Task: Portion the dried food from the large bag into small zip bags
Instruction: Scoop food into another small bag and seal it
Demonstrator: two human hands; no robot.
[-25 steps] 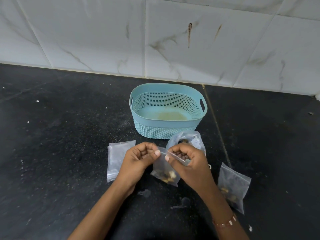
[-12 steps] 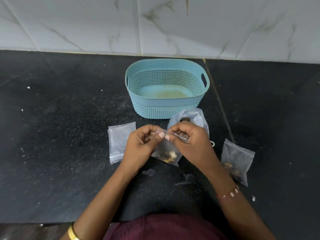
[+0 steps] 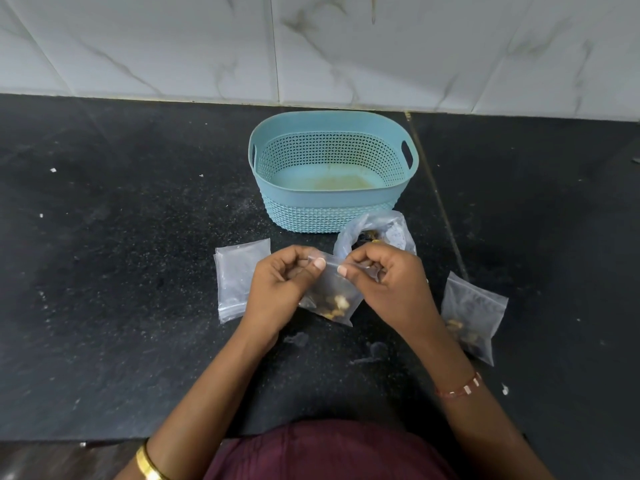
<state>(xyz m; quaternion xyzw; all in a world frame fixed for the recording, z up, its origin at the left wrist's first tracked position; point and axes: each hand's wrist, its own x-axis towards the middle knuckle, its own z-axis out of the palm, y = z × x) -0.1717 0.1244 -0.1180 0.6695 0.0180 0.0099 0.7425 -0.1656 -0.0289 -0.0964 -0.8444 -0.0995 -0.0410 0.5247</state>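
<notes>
Since the earlier frame your view has dropped closer and lower; both hands have stayed on the same bag, thumbs now nearer together along its top. Your left hand (image 3: 282, 282) and right hand (image 3: 388, 285) are each pinched shut on the zip strip of the small zip bag (image 3: 330, 299), held just above the dark surface (image 3: 121, 271), dried food (image 3: 334, 303) settled at its bottom. The film is thin, limp and slick; I judge the stiffer zip strip the only sound place to grip. Wrists are level, fingers curled under, thumbs on top. Behind your right hand sits the large bag (image 3: 375, 233), mouth open, against the blue basket (image 3: 332, 174). One filled bag (image 3: 472, 315) lies right; an empty bag (image 3: 239, 277) lies left.
</notes>
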